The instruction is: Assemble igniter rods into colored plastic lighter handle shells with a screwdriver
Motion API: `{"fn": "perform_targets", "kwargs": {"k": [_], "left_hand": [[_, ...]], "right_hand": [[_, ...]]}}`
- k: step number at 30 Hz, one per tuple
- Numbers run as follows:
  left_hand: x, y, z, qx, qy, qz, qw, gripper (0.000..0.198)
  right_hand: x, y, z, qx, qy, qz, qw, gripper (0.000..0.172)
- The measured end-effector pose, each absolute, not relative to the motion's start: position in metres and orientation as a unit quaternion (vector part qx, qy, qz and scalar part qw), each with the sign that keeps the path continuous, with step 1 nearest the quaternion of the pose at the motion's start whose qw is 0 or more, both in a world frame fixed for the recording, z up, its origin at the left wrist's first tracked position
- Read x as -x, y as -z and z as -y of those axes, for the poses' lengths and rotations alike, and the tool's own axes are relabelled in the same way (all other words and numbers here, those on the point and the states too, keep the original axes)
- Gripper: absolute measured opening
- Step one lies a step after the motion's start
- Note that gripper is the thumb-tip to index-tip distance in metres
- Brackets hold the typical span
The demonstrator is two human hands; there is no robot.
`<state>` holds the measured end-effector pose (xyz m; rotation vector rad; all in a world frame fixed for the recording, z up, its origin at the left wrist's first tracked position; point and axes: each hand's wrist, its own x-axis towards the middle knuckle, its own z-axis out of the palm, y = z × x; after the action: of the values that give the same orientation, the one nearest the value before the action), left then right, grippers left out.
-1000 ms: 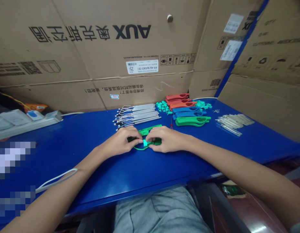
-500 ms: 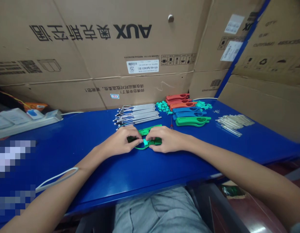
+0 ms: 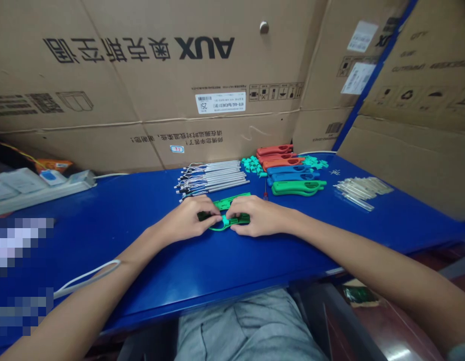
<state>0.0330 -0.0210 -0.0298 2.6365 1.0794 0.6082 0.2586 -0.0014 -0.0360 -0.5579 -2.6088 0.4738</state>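
Note:
Both hands meet over a green plastic shell (image 3: 217, 229) at the middle of the blue table. My left hand (image 3: 196, 216) has its fingers closed on the shell's left part, thumb and fingertips beside a small teal piece (image 3: 225, 221) set in it. My right hand (image 3: 251, 215) is closed round the shell's right part, fingertips near the same teal piece. Just behind lies a second green shell half (image 3: 226, 202), partly covered by the fingers. The fingers hide much of the held shell's inside.
Behind the hands lie silver rods with wires (image 3: 220, 176), teal pieces (image 3: 252, 165), red, blue and green handles (image 3: 298, 188) and a small screwdriver (image 3: 266, 194). Clear strips (image 3: 362, 192) are at right, a power strip (image 3: 47, 193) at left. Cardboard (image 3: 142, 90) walls the back.

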Motion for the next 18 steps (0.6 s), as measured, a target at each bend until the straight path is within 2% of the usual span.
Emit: {"fn": "perform_targets", "kwargs": {"k": [18], "left_hand": [[-0.027,0.017,0.024,-0.903,-0.18,-0.376,0.102,0.02]], "right_hand": [[-0.259,0.033,0.003,0.209,-0.171,0.943,0.195,0.012]]}}
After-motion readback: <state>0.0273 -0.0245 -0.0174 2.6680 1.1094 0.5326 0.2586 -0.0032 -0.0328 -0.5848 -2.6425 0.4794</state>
